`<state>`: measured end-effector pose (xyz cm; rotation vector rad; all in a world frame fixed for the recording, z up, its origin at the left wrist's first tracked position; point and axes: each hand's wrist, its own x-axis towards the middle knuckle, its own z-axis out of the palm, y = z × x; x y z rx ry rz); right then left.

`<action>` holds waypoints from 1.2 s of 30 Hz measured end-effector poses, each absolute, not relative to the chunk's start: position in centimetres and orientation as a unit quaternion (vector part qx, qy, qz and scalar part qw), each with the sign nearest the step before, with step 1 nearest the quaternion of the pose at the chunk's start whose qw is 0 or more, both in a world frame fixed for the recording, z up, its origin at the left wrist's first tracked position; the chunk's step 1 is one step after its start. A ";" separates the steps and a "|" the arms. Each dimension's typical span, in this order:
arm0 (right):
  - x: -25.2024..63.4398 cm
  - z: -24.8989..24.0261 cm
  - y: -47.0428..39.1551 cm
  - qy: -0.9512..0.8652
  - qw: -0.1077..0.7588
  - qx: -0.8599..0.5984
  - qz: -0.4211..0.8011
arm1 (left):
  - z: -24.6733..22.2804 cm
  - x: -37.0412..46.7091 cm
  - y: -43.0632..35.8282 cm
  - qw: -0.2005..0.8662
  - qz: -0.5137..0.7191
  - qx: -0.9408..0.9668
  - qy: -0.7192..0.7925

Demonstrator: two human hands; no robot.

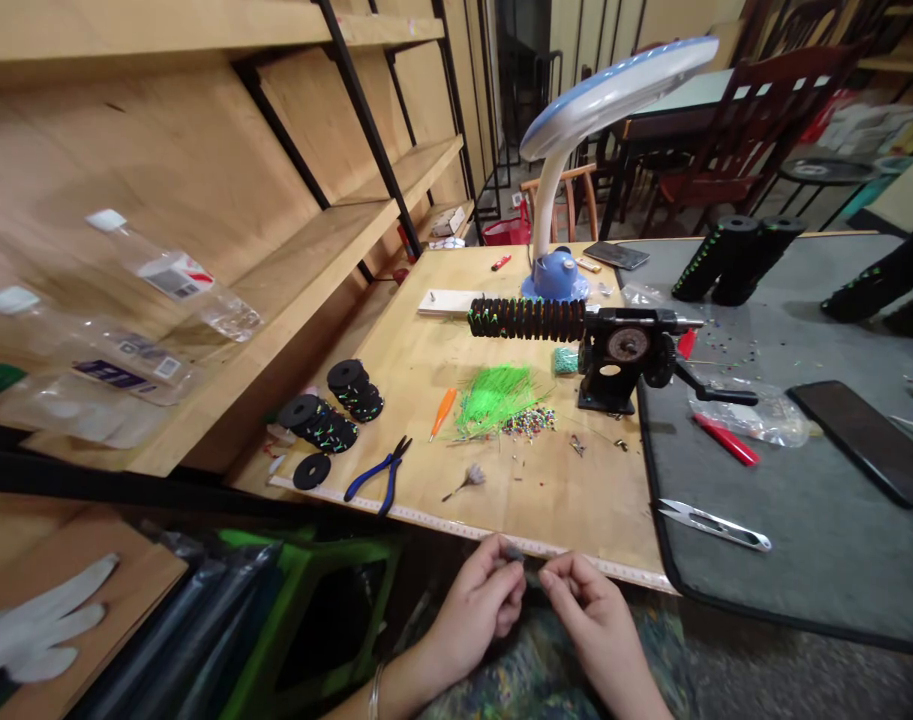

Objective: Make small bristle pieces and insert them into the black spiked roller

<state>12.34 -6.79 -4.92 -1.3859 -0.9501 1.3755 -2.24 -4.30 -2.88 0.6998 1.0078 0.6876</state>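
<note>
At the table's front edge, my left hand (480,598) is closed in a pinch on a small dark, feathery piece (514,553). Close to its right, my right hand (592,608) is also pinched, but what lies between its fingertips is too small to make out. A fluffy grey tuft on a thin stem (472,477) lies beyond my hands. Further back are a pile of green strands (501,398), many tiny coloured beads (531,422) and an orange pointed tool (442,412). Blue-handled pliers (381,478) rest to the left.
A black hand-cranked device (610,355) carries a row of black discs (527,318). Behind it stands a blue-based lamp (557,275). Silver snips (715,525), a red tool (726,438) and a phone (868,440) lie on the grey mat (823,560). Black foam spools (347,385) stand left.
</note>
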 end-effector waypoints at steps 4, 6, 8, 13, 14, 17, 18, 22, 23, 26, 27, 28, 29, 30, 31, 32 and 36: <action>12.1 -5.3 -6.8 -0.373 0.466 -0.567 0.568 | -3.2 -2.3 -4.6 0.755 0.328 0.335 0.458; 11.9 -5.4 -6.9 -0.361 0.471 -0.571 0.568 | -3.2 -2.3 -4.7 0.754 0.326 0.344 0.455; 11.7 -5.4 -6.9 -0.348 0.474 -0.571 0.573 | -3.2 -2.4 -4.9 0.759 0.320 0.345 0.450; 11.3 -5.3 -7.0 -0.324 0.469 -0.563 0.598 | -3.3 -2.3 -5.2 0.772 0.307 0.347 0.436; 11.3 -5.3 -7.1 -0.324 0.467 -0.563 0.600 | -3.3 -2.3 -5.3 0.771 0.307 0.348 0.435; 11.3 -5.6 -7.4 -0.327 0.467 -0.561 0.600 | -3.3 -2.2 -5.5 0.759 0.316 0.360 0.440; 11.2 -5.7 -7.4 -0.327 0.468 -0.561 0.599 | -3.3 -2.1 -5.6 0.754 0.321 0.365 0.442; 11.1 -5.8 -7.6 -0.327 0.471 -0.565 0.594 | -3.5 -2.0 -5.9 0.737 0.330 0.382 0.449; 11.1 -5.8 -7.6 -0.327 0.470 -0.567 0.592 | -3.6 -1.9 -6.0 0.734 0.330 0.387 0.450; 11.0 -5.6 -7.6 -0.328 0.466 -0.575 0.587 | -3.8 -1.9 -6.3 0.728 0.330 0.399 0.450; 11.0 -5.5 -7.6 -0.329 0.465 -0.576 0.586 | -3.8 -1.9 -6.3 0.728 0.330 0.400 0.449; 11.0 -5.4 -7.5 -0.329 0.465 -0.577 0.585 | -3.8 -1.9 -6.4 0.728 0.330 0.400 0.448; 11.0 -5.3 -7.5 -0.329 0.465 -0.578 0.585 | -3.8 -1.9 -6.4 0.730 0.330 0.399 0.446; 11.1 -5.2 -7.5 -0.327 0.466 -0.577 0.586 | -3.7 -1.8 -6.3 0.734 0.329 0.395 0.444; 11.1 -5.2 -7.5 -0.324 0.467 -0.577 0.587 | -3.6 -1.8 -6.3 0.738 0.329 0.389 0.443; 11.1 -5.1 -7.5 -0.322 0.468 -0.576 0.587 | -3.6 -1.7 -6.3 0.746 0.326 0.380 0.440; 11.2 -5.1 -7.6 -0.318 0.468 -0.577 0.589 | -3.7 -1.5 -6.2 0.789 0.313 0.324 0.419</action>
